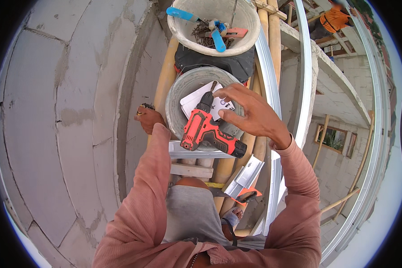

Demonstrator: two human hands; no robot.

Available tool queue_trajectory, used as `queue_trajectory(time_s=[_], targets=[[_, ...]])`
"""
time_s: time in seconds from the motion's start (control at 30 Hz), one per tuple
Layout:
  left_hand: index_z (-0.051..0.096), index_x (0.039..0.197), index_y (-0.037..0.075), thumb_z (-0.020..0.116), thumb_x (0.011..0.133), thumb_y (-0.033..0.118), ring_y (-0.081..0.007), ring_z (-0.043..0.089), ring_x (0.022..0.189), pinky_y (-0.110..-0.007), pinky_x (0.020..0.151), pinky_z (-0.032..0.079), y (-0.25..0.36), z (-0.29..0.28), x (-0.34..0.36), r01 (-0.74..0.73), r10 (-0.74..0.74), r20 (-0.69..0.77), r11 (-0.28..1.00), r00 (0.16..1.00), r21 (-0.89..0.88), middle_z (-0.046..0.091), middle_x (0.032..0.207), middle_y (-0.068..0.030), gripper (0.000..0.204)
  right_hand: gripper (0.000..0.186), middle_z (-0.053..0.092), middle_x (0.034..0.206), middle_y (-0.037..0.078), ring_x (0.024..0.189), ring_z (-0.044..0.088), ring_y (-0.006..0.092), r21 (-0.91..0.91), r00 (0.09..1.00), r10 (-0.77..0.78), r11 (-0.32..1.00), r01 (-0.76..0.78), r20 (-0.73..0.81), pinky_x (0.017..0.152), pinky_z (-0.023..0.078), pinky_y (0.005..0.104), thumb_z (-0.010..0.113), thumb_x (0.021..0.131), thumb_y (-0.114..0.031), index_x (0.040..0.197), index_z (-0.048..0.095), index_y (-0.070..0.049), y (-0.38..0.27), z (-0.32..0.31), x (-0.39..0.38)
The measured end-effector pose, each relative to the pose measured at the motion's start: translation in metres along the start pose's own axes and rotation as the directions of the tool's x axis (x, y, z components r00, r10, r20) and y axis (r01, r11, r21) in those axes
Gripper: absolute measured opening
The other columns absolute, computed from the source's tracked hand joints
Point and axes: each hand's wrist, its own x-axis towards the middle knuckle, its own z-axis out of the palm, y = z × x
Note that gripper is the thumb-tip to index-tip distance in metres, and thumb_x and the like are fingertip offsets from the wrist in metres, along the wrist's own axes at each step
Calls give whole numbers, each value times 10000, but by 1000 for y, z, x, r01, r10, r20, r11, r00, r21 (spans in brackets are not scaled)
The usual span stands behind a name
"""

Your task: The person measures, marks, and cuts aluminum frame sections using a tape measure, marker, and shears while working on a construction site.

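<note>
A red-and-black cordless drill (196, 127) with a bit in its chuck lies across a grey bucket (176, 105), over white paper or card (192, 98). My right hand (250, 114) hovers at the drill's right, thumb and fingers apart, fingertips close to the bit; whether they touch it is unclear. Left of the bucket, my left hand (149, 118) is closed around a small dark object that I cannot make out, partly hidden by my fingers.
A white tub (178, 33) of blue-handled tools rests on a black case (201, 61). Bamboo poles (165, 62), metal channels (303, 62) and short offcuts (243, 176) surround me. A block wall (44, 134) stands left; a person in orange (332, 20) is at upper right.
</note>
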Motion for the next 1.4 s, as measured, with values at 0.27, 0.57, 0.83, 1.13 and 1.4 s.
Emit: queue_trajectory(time_s=[0.27,0.57,0.83,1.13,1.4], targets=[[542,1253,19,326,1027,499,-447,704,1012,-561,914,518,-3,10,-3,9,-8,53,1000,999,-29,744,1045,-243,573,983,544,1367,287,1154,613,450,33,958,182,980,-194,221,997,489,476,773,779,-238,1599,246,-112,36,70,-27],[533,1260,16,317,1014,476,-434,709,1009,-563,902,521,-2,9,-6,-26,25,-16,998,1000,-51,750,1030,-230,564,874,679,1015,213,879,652,299,-12,945,157,987,-160,288,834,505,428,778,721,-256,1506,435,-84,17,41,-4],[532,1237,24,324,1017,478,-424,717,984,-547,892,528,-3,13,-15,-64,63,-14,996,998,-64,754,1005,-217,546,849,624,1215,262,1023,630,279,315,976,200,924,-217,86,909,488,358,817,793,-473,1462,463,-90,26,100,5],[531,1211,32,331,1020,481,-412,725,956,-529,880,536,-6,11,-11,-117,118,16,990,993,-80,758,976,-203,528,407,729,1132,164,1069,681,296,-230,907,287,948,-221,309,963,509,417,525,970,-267,1301,646,-63,73,87,9],[511,1184,42,324,1031,487,-398,733,912,-502,848,545,-15,-1,-12,-187,192,16,968,981,-170,760,924,-196,506,502,699,1250,195,1089,678,390,-457,760,263,888,51,595,951,508,449,474,883,-122,1361,620,-79,80,86,18]])
